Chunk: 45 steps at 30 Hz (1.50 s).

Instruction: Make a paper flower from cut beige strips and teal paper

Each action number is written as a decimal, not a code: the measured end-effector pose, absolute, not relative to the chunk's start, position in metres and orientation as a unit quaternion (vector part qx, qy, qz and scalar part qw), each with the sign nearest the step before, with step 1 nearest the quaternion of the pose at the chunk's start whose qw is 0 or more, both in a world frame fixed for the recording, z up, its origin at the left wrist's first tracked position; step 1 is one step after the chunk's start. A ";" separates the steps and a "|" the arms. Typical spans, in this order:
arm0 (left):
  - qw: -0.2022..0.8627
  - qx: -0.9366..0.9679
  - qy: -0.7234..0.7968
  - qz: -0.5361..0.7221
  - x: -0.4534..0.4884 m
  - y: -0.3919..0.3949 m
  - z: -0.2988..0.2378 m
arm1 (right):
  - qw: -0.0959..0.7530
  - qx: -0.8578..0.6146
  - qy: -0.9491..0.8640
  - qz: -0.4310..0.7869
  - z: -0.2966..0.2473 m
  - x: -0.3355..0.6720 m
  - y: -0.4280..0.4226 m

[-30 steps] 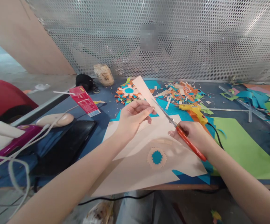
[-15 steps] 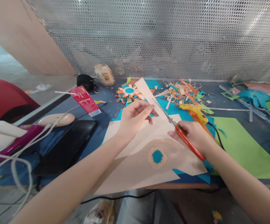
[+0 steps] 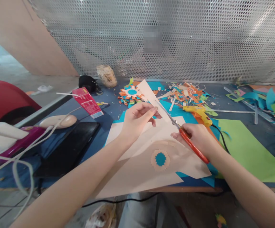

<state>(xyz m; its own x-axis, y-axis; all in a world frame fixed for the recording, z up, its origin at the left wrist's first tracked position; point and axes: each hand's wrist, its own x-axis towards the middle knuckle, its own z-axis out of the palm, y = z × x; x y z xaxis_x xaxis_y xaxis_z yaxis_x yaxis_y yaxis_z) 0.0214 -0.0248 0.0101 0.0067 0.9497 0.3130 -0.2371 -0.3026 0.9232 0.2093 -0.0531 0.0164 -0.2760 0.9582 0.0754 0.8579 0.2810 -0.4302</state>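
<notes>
My left hand [image 3: 136, 119] pinches a raised strip of cream paper [image 3: 149, 93] that points away from me. My right hand [image 3: 198, 136] is closed round orange-handled scissors [image 3: 187, 139], whose blades lie along the strip's right edge. Under both hands lies a large cream sheet [image 3: 137, 171] with a small round blue-and-cream paper flower [image 3: 160, 159] resting on it.
A yellow glue gun [image 3: 196, 111] lies just beyond my right hand. A green sheet [image 3: 246, 148] is at the right, heaps of coloured paper scraps [image 3: 182, 91] and a paper flower [image 3: 131, 93] at the back. A red carton [image 3: 87, 102], black pad [image 3: 68, 148] and white cables [image 3: 20, 158] lie left. Perforated metal screen [image 3: 175, 38] behind.
Hardly anything differs; the scissor blades have edged slightly further up along the paper strip, and both hands stay where they were.
</notes>
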 end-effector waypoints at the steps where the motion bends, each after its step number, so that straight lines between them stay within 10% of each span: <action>1: 0.483 0.522 0.340 0.616 0.021 -0.025 0.010 | 0.162 -0.579 -0.785 0.153 0.016 0.209 -0.053; 45: 0.479 0.528 0.335 0.616 0.022 -0.025 0.012 | 0.139 -0.572 -0.797 0.134 0.016 0.207 -0.054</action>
<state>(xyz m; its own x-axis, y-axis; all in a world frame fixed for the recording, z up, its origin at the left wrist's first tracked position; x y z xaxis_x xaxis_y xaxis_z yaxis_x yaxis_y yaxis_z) 0.0219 -0.0254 0.0125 0.0159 0.9440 0.3297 -0.2362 -0.3168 0.9186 0.2066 -0.0542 0.0165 -0.3072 0.9492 0.0677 0.8748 0.3097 -0.3726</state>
